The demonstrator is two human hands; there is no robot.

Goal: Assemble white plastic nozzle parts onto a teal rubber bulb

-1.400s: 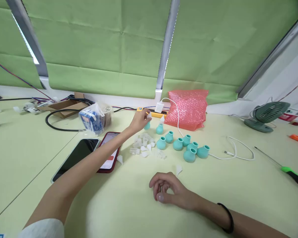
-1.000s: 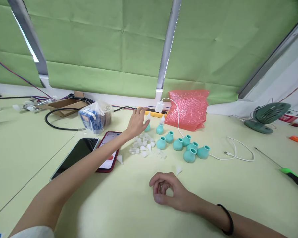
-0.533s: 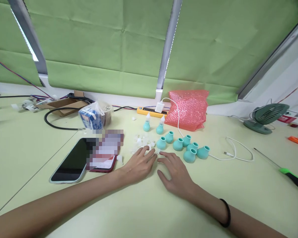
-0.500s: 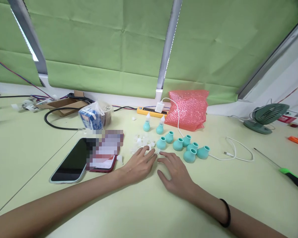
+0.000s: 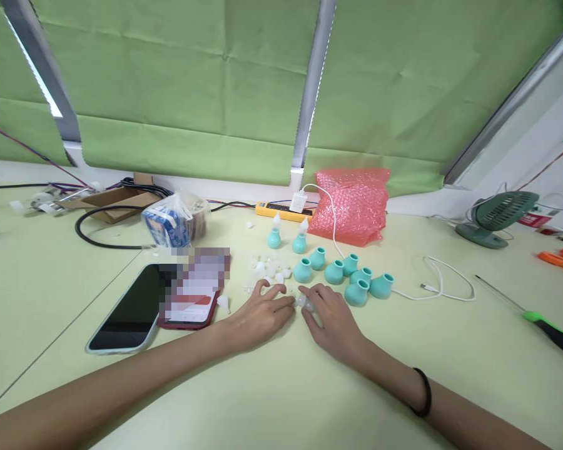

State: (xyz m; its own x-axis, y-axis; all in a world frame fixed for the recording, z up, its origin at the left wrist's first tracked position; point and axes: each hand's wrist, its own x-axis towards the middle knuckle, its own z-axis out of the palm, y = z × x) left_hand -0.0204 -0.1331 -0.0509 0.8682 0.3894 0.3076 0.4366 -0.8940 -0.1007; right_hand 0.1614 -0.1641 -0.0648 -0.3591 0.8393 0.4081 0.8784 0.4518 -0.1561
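Teal bulbs, seven with open mouths, stand in a loose cluster on the pale surface, ahead of and to the right of the person's hands. The right hand pinches a small clear piece between thumb and fingers, low over the surface and close to the nearest bulbs. The left hand lies just beside it, palm down, with its fingers bent and partly spread; its thumb is hidden, and whether it grips anything cannot be told.

Just beyond the left fingers is a scattered pile of white and clear pieces. Behind that, two more teal bulbs stand upright, each topped with a pale pointed tip. A white tip lies by the red-cased phone, next to a dark-screened phone. Farther back, red bubble wrap sits beside a yellow power strip.
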